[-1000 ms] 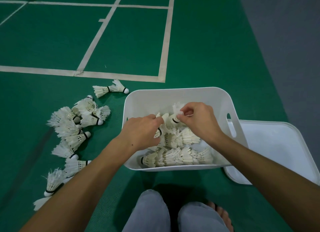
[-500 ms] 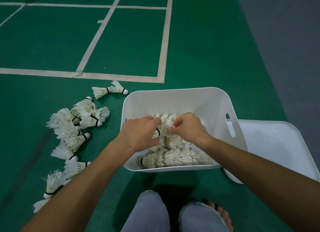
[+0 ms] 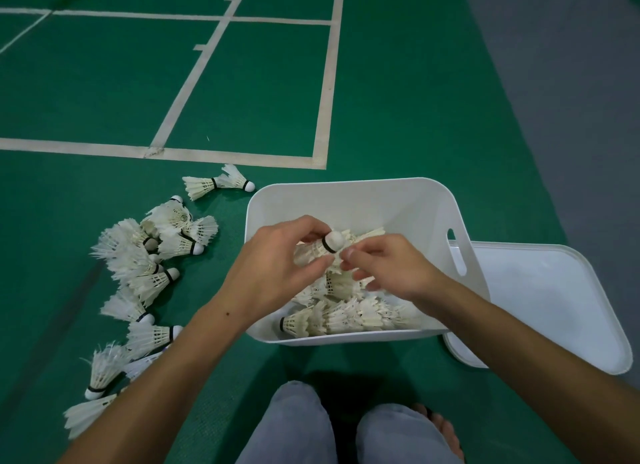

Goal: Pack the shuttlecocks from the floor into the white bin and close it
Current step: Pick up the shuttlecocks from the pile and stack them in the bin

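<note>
Fingers [image 3: 304, 229] of the left hand [image 3: 273, 269] curl round a shuttlecock [image 3: 320, 250], gripping its feathered skirt so that the white cork tip with its black band points up and to the right, above the white bin [image 3: 349, 200]. Beside it, the right hand [image 3: 391, 269] hovers over the bin with its thumb and forefinger pinched together at the feather edge of the same shuttlecock, just below the cork; its other fingers are loosely curled above the pile, and whether they touch the feathers beneath cannot be told.

Inside the bin, packed shuttlecocks [image 3: 349, 316] lie in rows on their sides, filling the near half; the far wall and the slotted handle on the right wall are bare. Leaning under the bin's right side, the white lid [image 3: 540, 301] rests flat on the floor [image 3: 398, 100], so the bin stands uncovered.

To the left of the bin, loose shuttlecocks [image 3: 149, 269] are scattered in a ragged line on the green floor, from a pair [image 3: 216, 184] near the bin's far left corner down to several partly hidden by the left forearm. White court lines [image 3: 323, 93] cross the floor beyond. At the bottom edge, grey trouser knees [image 3: 298, 425] and a bare foot [image 3: 441, 429] show.
</note>
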A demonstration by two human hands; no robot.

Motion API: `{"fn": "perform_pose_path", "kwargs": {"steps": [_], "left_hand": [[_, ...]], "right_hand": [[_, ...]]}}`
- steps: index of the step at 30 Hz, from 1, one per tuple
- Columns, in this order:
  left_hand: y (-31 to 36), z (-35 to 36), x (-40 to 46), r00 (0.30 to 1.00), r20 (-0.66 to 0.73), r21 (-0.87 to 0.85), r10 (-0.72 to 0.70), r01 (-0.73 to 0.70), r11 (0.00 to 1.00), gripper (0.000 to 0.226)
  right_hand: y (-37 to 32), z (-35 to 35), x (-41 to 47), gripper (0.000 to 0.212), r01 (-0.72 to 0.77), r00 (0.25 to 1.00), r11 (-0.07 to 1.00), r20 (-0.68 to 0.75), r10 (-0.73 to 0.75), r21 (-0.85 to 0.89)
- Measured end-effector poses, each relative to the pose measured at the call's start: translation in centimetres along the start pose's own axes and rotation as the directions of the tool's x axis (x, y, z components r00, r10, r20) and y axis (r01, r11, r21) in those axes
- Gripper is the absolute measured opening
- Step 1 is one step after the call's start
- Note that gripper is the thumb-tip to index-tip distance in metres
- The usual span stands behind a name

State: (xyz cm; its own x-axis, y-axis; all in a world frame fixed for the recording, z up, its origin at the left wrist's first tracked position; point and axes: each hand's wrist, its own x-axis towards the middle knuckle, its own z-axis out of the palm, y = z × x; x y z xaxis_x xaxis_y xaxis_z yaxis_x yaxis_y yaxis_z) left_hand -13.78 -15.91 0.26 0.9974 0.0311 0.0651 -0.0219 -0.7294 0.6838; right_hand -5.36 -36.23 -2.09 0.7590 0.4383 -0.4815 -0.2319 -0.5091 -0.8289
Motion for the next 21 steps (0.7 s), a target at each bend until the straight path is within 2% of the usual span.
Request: {"fn": "perform_pose_path", "kwargs": {"steps": [2, 4, 6, 8, 10, 11, 13, 14, 15, 17, 21], "left_hand": [[0.8, 0.0, -0.1, 0.998, -0.059, -0.07, -0.008, 0.003, 0.998, 0.029], [1.3, 0.1, -0.1, 0.996, -0.088, -0.153, -0.02, 0.006, 0.988, 0.029], [1.4, 0.1, 0.0, 0.996, -0.081, -0.211, -0.031, 0.014, 0.977, 0.029], [1.2, 0.2, 0.3, 0.997, -0.068, -0.214, -0.031, 0.015, 0.977, 0.03], [0.6, 0.2, 0.7, 0.998, -0.059, -0.17, -0.036, 0.025, 0.985, 0.032], [0.2, 0.3, 0.9, 0.997, -0.051, -0.151, -0.051, 0.043, 0.988, 0.033], [-0.9, 0.6, 1.3, 0.995, -0.021, -0.116, -0.097, 0.094, 0.989, 0.03], [-1.3, 0.8, 1.5, 0.993, -0.001, -0.082, -0.115, 0.115, 0.99, 0.028], [-1.7, 1.2, 1.8, 0.992, 0.013, -0.026, -0.125, 0.125, 0.992, 0.026], [-1.9, 1.9, 2.2, 0.991, 0.034, 0.129, -0.132, 0.126, 0.984, 0.03], [-2.0, 3.1, 3.2, 0.974, 0.162, 0.331, -0.162, 0.101, 0.938, 0.049]], "right_hand": [[-0.1, 0.4, -0.5, 0.032, -0.107, 0.99, 0.975, 0.116, 0.086, 0.194], [-0.3, 0.3, -0.7, 0.035, -0.195, 0.973, 0.892, 0.193, 0.124, 0.407], [-0.6, -0.4, -0.8, 0.029, -0.223, 0.968, 0.792, 0.222, 0.114, 0.569], [-0.8, -1.5, -0.7, 0.027, -0.177, 0.98, 0.771, 0.18, 0.083, 0.612], [-0.7, -2.8, -0.5, 0.025, -0.06, 0.998, 0.865, 0.038, 0.047, 0.498], [-0.6, -3.3, -0.3, 0.021, 0.019, 0.997, 0.925, -0.071, 0.009, 0.381], [-0.1, -4.3, 0.0, 0.016, 0.149, 0.946, 0.989, -0.292, -0.139, 0.013], [0.3, -4.7, 0.2, 0.016, 0.176, 0.906, 0.967, -0.353, -0.233, -0.186], [0.8, -4.9, 0.4, 0.015, 0.177, 0.875, 0.923, -0.375, -0.306, -0.34], [1.3, -4.6, 0.6, 0.016, 0.146, 0.847, 0.852, -0.382, -0.37, -0.502], [1.8, -3.3, 1.6, 0.018, 0.079, 0.873, 0.809, -0.351, -0.338, -0.583]]}}
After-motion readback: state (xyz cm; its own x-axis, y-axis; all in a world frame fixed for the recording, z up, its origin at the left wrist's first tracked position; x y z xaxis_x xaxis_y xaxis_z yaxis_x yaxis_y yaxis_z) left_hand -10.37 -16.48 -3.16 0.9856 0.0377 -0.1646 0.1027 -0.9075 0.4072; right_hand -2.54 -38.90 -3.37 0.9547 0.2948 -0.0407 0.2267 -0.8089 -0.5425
